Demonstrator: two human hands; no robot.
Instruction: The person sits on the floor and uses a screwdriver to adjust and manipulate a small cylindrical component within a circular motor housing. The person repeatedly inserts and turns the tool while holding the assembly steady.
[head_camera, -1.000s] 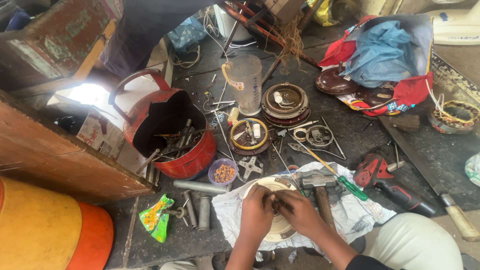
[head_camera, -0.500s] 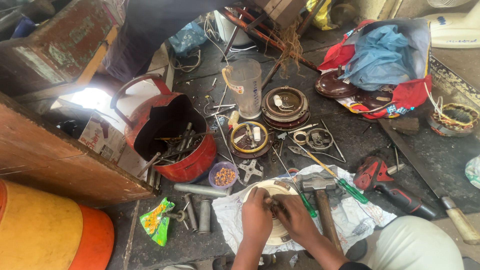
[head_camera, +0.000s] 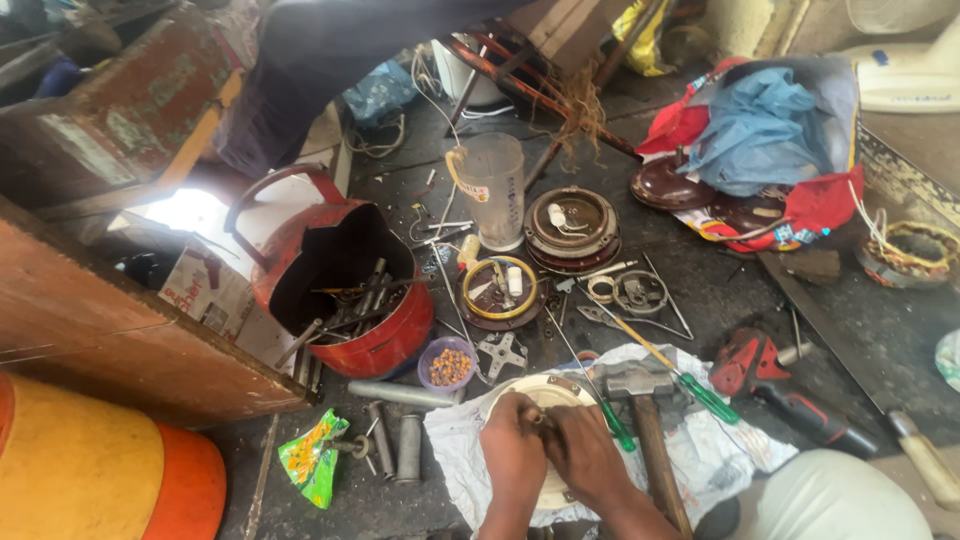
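A round cream-coloured metal cover (head_camera: 540, 392) lies on a crumpled white cloth (head_camera: 720, 450) on the dark floor. My left hand (head_camera: 512, 455) and my right hand (head_camera: 590, 455) rest side by side on the cover. Their fingertips meet over a small dark metal piece (head_camera: 541, 420) near its middle, and both hands are curled around it. The hands hide most of the cover. A hammer (head_camera: 640, 385) lies just right of my right hand, and a green-handled screwdriver (head_camera: 617, 428) lies between them.
A red bucket of tools (head_camera: 395, 335), a small bowl of orange bits (head_camera: 450, 365), a clear jug (head_camera: 490, 190) and round motor parts (head_camera: 572, 225) lie beyond. A red drill (head_camera: 750, 360) lies right. An orange-yellow drum (head_camera: 90, 470), a green wrapper (head_camera: 312, 460) and metal tubes (head_camera: 410, 445) are left.
Both hands have stayed on the cover, with the fingertips drawn closer together over its middle. The view has shifted slightly.
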